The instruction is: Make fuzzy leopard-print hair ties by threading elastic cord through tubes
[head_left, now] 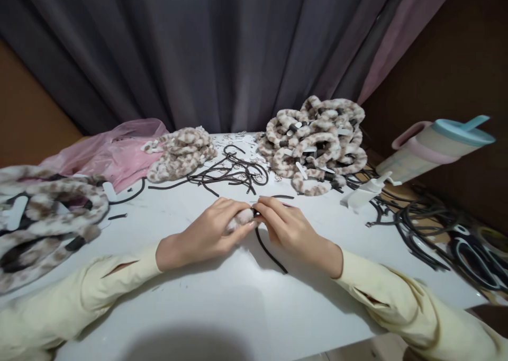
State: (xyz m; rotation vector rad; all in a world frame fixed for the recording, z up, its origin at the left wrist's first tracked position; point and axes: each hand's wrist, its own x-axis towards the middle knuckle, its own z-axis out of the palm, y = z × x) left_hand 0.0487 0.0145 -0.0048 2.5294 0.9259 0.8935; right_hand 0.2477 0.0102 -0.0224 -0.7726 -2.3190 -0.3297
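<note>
My left hand [206, 229] is closed around a fuzzy spotted fabric sleeve [239, 219] at the middle of the white table [206, 303]. My right hand [286, 226] pinches the end of a dark thin headband [270, 252] right where it meets the sleeve. The band curves down from under my right hand toward me. Both hands touch each other over the sleeve. Both arms wear pale yellow sleeves.
A heap of fuzzy covered headbands [315, 141] lies at the back right, loose fuzzy sleeves [180, 152] at back centre, bare dark bands [232, 173] between them. More covered bands [43, 218] and a pink bag [115, 149] sit left. A lidded cup [436, 144] and more dark bands [432, 223] lie right.
</note>
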